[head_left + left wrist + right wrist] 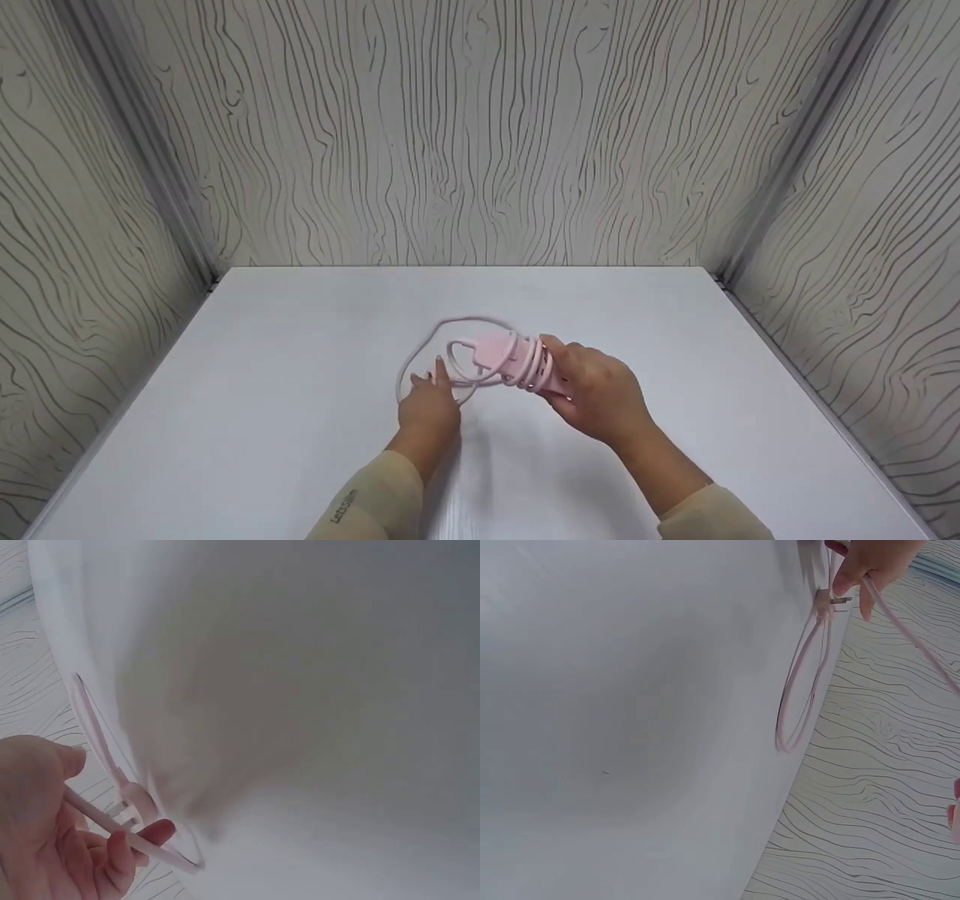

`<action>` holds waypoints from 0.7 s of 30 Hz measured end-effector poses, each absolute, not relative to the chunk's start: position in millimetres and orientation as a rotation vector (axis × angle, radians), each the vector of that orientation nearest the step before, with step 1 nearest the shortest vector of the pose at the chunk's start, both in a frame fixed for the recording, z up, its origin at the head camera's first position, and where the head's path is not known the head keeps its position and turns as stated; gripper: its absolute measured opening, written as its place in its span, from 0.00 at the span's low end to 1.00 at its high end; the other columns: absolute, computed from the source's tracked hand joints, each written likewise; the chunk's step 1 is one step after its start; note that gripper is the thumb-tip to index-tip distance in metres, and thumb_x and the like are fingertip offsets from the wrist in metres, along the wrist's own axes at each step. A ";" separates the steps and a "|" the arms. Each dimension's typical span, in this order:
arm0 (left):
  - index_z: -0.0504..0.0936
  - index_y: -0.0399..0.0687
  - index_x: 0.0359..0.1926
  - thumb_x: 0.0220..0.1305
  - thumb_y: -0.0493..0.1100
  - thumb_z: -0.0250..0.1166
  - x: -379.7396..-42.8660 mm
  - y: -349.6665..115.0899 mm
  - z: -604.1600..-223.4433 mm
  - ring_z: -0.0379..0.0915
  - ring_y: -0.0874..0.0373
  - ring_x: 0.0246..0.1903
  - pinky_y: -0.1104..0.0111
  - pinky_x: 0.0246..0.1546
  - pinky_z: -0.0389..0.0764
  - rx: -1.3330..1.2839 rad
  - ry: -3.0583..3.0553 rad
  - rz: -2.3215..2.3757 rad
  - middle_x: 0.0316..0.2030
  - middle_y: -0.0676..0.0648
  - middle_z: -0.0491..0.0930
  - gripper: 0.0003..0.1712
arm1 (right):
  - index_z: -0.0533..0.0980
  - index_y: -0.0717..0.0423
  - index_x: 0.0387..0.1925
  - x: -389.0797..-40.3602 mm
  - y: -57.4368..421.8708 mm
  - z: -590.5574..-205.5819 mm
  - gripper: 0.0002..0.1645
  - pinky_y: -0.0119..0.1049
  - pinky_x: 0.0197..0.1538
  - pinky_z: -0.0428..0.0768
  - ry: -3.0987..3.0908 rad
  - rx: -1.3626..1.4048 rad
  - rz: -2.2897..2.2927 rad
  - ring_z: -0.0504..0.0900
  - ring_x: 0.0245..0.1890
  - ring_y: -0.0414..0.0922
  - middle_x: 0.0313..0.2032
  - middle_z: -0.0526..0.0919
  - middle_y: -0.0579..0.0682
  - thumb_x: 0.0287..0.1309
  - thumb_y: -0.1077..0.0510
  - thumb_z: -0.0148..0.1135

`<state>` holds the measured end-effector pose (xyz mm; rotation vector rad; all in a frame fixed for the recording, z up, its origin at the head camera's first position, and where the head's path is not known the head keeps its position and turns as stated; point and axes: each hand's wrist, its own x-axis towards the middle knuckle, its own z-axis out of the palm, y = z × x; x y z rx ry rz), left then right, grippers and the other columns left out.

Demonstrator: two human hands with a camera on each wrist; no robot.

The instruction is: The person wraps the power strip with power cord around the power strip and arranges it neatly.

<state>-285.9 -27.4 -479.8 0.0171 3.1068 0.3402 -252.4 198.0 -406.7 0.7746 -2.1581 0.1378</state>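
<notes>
My right hand [600, 390] grips one end of a pink power strip [493, 349], holding it tilted over the white table. Several turns of its pink cord [534, 366] are wound round the strip. A loose stretch of cord runs to my left hand [431, 409], whose curled fingers hold the cord [97, 814] in the left wrist view. Right by those fingers is the plug [139, 801], its metal prongs showing. A loop of cord [786, 701] hangs past the plug in the right wrist view. Only fingertips [954, 814] of my right hand show there.
The white table [262, 375] spreads under both hands. Wood-grain patterned panels [465, 135] stand behind it and at both sides, with grey metal posts [795, 150] at the corners.
</notes>
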 end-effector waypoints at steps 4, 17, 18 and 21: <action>0.67 0.43 0.60 0.58 0.49 0.60 -287.5 -36.2 -480.5 0.76 0.45 0.42 0.53 0.44 0.75 0.140 3.178 0.251 0.45 0.39 0.78 0.30 | 0.68 0.51 0.53 -253.7 204.3 -403.4 0.36 0.31 0.20 0.73 -2.176 0.717 0.138 0.68 0.18 0.37 0.24 0.76 0.45 0.42 0.44 0.70; 0.69 0.49 0.58 0.67 0.46 0.51 -291.2 -88.0 -491.2 0.71 0.49 0.51 0.53 0.55 0.67 0.758 3.124 0.126 0.48 0.46 0.77 0.20 | 0.65 0.51 0.55 -256.5 230.9 -397.0 0.39 0.41 0.26 0.78 -2.255 0.489 0.291 0.78 0.25 0.45 0.33 0.80 0.51 0.41 0.46 0.71; 0.70 0.49 0.58 0.67 0.46 0.50 -290.3 -88.1 -491.4 0.72 0.49 0.50 0.54 0.53 0.69 0.754 3.096 0.150 0.47 0.45 0.78 0.20 | 0.66 0.51 0.55 -256.2 230.8 -397.2 0.39 0.41 0.26 0.78 -2.257 0.486 0.292 0.79 0.25 0.45 0.33 0.80 0.50 0.41 0.45 0.71; 0.77 0.45 0.49 0.66 0.48 0.51 -287.4 -82.3 -490.6 0.76 0.48 0.41 0.56 0.45 0.75 0.669 3.022 0.252 0.38 0.44 0.80 0.17 | 0.65 0.51 0.55 -255.1 228.8 -397.6 0.39 0.40 0.26 0.78 -2.258 0.493 0.283 0.78 0.25 0.44 0.32 0.80 0.50 0.41 0.45 0.70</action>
